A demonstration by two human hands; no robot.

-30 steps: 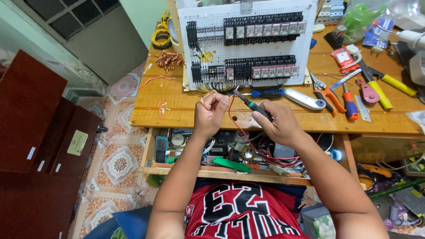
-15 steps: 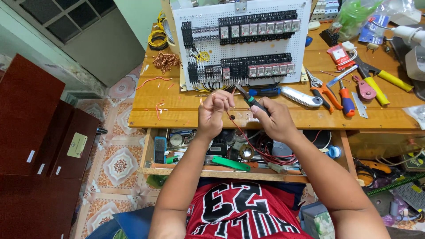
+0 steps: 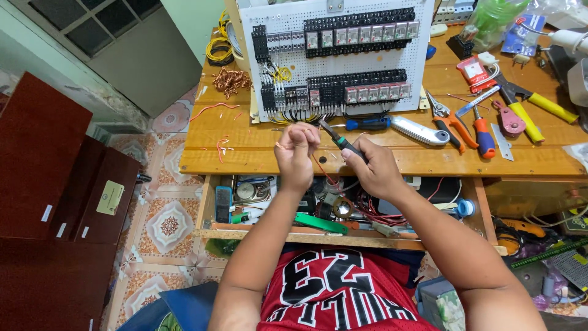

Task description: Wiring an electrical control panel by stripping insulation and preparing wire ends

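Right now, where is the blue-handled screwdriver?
In the head view, the blue-handled screwdriver lies on the wooden bench, just below the white panel board, left of the silver utility knife.

A thin red wire (image 3: 320, 167) is pinched at its upper end in the left hand (image 3: 296, 153) and hangs in a loose curve toward 5 o'clock, over the table's front edge. A small dark-handled tool (image 3: 335, 138) sits gripped in the right hand (image 3: 373, 167), its tip slanting toward 10 o'clock, close to the left fingertips.
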